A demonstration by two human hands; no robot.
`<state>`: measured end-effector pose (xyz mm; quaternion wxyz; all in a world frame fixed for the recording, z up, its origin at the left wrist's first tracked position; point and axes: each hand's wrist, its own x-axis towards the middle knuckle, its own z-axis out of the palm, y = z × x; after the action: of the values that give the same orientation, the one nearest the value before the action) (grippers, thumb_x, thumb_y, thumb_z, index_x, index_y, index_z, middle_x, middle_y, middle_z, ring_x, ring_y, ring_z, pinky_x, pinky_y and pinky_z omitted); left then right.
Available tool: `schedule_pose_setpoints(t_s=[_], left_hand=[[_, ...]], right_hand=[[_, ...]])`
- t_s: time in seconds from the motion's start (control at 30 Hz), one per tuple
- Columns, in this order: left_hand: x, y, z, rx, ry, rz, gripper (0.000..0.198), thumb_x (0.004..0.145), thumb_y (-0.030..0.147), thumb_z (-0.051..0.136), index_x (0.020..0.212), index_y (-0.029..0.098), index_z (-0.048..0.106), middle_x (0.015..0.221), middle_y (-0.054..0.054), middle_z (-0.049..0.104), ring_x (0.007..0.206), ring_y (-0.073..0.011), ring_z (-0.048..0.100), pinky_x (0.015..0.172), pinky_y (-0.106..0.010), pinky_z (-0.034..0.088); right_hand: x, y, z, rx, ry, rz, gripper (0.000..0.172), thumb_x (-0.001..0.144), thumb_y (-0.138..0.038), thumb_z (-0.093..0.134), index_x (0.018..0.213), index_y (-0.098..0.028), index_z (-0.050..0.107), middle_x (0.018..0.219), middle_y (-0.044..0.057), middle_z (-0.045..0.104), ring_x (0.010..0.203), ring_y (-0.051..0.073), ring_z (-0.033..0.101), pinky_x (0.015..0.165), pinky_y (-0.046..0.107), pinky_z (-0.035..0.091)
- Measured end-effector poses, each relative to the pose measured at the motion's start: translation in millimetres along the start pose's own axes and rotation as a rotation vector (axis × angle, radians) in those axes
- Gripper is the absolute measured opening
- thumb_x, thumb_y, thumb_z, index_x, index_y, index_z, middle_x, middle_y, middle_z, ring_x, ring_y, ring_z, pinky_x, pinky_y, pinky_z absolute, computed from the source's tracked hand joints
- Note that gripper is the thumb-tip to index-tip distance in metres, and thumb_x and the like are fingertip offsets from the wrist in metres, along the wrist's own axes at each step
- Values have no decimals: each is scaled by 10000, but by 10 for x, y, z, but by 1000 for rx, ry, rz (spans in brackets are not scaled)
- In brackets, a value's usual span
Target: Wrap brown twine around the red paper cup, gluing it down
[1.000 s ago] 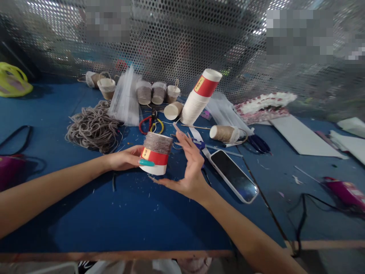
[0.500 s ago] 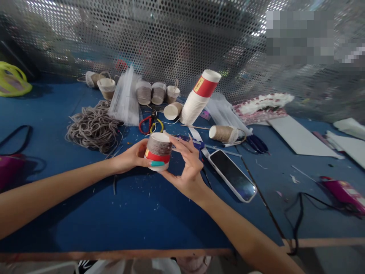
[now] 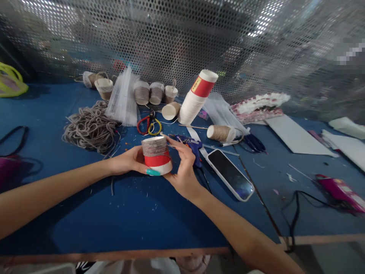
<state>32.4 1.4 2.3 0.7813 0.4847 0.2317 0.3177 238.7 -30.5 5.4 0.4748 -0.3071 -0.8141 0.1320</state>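
A red and white paper cup (image 3: 156,160) is held above the table between my two hands, narrower end up, with grey cord (image 3: 154,147) wound round its upper part. My left hand (image 3: 131,160) wraps the cup's left side, its thumb with a long turquoise nail lying across the lower front. My right hand (image 3: 184,167) is at the right side, thumb by the lower edge and fingers near the wound top. Whether a loose cord end lies between those fingers I cannot make out. A heap of grey cord (image 3: 89,127) lies to the left.
Behind the cup lie scissors (image 3: 149,125), a leaning stack of paper cups (image 3: 192,104) and several cord-wrapped cups (image 3: 142,93). A blue glue gun (image 3: 194,146) and a phone (image 3: 230,175) are on the right. A perforated metal screen (image 3: 159,42) borders the table's back.
The cup has turned in my hands: its yellow label is no longer visible, and plain red faces me. It tilts slightly differently. The whole view has shifted a little.
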Motion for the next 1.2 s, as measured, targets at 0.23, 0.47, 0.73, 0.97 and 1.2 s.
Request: schedule_pose_setpoints(t_s=[0.23, 0.47, 0.73, 0.97, 1.2], left_hand=[[44, 13, -32, -87, 117, 101, 595, 559, 133, 903, 1114, 132, 689, 1093, -127, 770, 992, -256, 733, 883, -343, 560], [75, 28, -104, -160, 222, 115, 526, 558, 80, 884, 1044, 143, 694, 1032, -90, 778, 988, -247, 731, 890, -328, 564], [70, 66, -79, -193, 179, 67, 529, 572, 98, 873, 1068, 150, 697, 1065, -78, 766, 1028, -225, 709, 987, -339, 507], [66, 66, -103, -216, 209, 64, 518, 565, 98, 872, 1051, 145, 698, 1045, -76, 767, 989, -220, 717, 968, -326, 521], [63, 11, -175, -280, 151, 20, 403, 655, 236, 863, 1012, 161, 693, 933, -58, 769, 811, -160, 708, 732, -248, 548]], right_hand=[[89, 61, -279, -362, 12, 180, 609, 838, -562, 606, 1228, -177, 340, 1287, 229, 479, 1236, 341, 528, 926, 539, 530], [232, 122, -426, -1084, -213, 933, 632, 817, -598, 589, 1024, -2, 560, 986, 303, 606, 956, 428, 625, 716, 481, 507], [335, 204, -616, -738, -249, 1020, 310, 763, -482, 578, 592, -234, 502, 527, 56, 522, 609, 291, 616, 540, 368, 419], [271, 223, -522, -239, 191, 901, 331, 613, -422, 681, 743, -243, 435, 592, -32, 537, 559, 182, 566, 537, 332, 447], [179, 127, -428, -98, 198, 657, 440, 672, -413, 691, 858, -269, 319, 680, -62, 513, 506, 127, 527, 464, 311, 453]])
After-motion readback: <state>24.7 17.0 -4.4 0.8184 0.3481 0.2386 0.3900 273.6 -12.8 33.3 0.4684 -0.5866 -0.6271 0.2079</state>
